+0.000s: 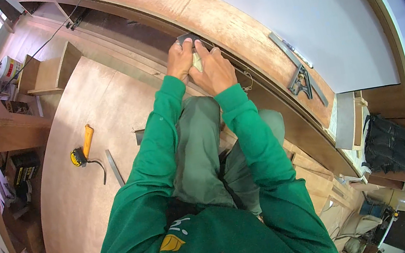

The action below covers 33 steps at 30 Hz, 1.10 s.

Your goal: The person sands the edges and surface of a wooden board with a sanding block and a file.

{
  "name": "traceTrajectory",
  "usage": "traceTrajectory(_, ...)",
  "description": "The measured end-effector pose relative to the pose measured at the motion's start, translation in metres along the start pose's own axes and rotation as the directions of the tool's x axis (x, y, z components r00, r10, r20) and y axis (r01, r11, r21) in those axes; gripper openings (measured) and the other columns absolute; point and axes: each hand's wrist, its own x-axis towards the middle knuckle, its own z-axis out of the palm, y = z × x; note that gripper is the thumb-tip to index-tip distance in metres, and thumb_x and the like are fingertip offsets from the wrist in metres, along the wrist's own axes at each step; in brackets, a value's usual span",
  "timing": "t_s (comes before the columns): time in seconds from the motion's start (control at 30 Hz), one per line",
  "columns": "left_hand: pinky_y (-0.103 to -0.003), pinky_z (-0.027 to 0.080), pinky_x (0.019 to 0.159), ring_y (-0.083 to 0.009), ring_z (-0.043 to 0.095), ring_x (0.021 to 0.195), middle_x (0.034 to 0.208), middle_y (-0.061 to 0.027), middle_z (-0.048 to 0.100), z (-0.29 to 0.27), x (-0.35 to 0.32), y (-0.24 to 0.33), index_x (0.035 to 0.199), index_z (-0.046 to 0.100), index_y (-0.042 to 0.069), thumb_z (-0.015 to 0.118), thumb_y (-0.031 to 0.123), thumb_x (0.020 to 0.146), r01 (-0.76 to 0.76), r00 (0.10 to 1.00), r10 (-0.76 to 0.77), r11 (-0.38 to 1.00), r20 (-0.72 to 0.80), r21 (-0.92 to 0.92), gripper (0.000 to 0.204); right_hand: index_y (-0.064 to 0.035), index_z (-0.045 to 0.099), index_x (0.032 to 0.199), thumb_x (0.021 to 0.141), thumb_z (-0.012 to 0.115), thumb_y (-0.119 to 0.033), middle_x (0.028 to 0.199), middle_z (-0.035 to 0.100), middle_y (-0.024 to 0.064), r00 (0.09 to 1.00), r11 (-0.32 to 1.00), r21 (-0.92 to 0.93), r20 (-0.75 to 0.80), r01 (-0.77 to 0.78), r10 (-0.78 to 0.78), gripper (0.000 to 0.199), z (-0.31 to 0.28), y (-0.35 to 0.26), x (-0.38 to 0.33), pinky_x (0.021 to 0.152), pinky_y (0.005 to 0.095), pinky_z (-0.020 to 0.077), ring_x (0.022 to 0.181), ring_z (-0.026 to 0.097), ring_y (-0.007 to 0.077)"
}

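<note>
Both hands come together at the long edge of a wooden cabinet (228, 20). My left hand (180, 60) is closed around one side of a small pale block (197, 62), its thumb pointing forward. My right hand (217, 70) grips the other side, fingers curled over it. A dark flat piece (187, 37) shows just beyond the fingertips, against the cabinet's edge; whether it belongs to the block is hidden. Most of the block is covered by my hands, so its exact kind cannot be made out.
A combination square (301, 80) and a pen (299, 54) lie on the cabinet at right. On a round-edged wooden panel (85, 217) at left are a tape measure (78, 157), a yellow handle (88, 136) and a metal strip (114, 168). A black bag (388, 145) sits far right.
</note>
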Motion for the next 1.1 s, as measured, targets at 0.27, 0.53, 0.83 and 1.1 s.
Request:
traceTrajectory(0.27,-0.032,0.053,0.067,-0.0152,0.064,0.079,0.094,-0.0059,0.066,0.001,0.002,0.010,0.106,0.063,0.001,0.050,0.024,0.105,0.052,0.998,-0.052,0.998,0.016,0.034,0.026,-0.0041,0.043,0.150,0.084,0.066,-0.034,0.113,0.058,0.0334,1.000,1.000,0.019,-0.016,0.020,-0.020,0.076,0.005,0.002,0.001,0.084,0.0548,0.0545,0.097,0.066,0.0496)
traceTrajectory(0.53,-0.036,0.051,0.071,-0.0172,0.062,0.077,0.089,-0.0082,0.068,-0.011,0.004,0.010,0.101,0.066,-0.003,0.051,0.023,0.102,0.099,0.995,-0.098,0.993,0.020,-0.066,0.030,-0.0043,0.043,0.151,0.086,0.066,-0.037,0.114,0.058,0.0331,1.000,1.000,0.011,0.008,-0.011,0.011,0.076,0.012,-0.015,-0.002,0.084,0.0533,0.0554,0.096,0.067,0.0490)
traceTrajectory(0.83,-0.033,0.051,0.067,-0.0159,0.061,0.077,0.091,-0.0069,0.066,-0.028,0.031,-0.005,0.105,0.064,-0.001,0.051,0.026,0.104,-0.036,0.999,0.035,0.983,0.006,0.182,0.031,-0.0067,0.043,0.151,0.086,0.066,-0.039,0.119,0.057,0.0358,1.000,1.000,-0.024,0.020,0.012,-0.011,0.076,0.013,-0.019,0.012,0.085,0.0540,0.0554,0.099,0.067,0.0496)
traceTrajectory(1.1,-0.036,0.050,0.066,-0.0165,0.061,0.074,0.082,-0.0071,0.067,-0.018,0.020,0.010,0.091,0.067,-0.002,0.052,0.023,0.101,0.039,0.999,-0.039,0.999,0.012,-0.004,0.031,-0.0036,0.046,0.148,0.084,0.066,-0.035,0.115,0.059,0.0360,1.000,1.000,-0.022,-0.003,0.021,-0.021,0.074,0.007,-0.021,0.012,0.082,0.0537,0.0562,0.094,0.068,0.0500)
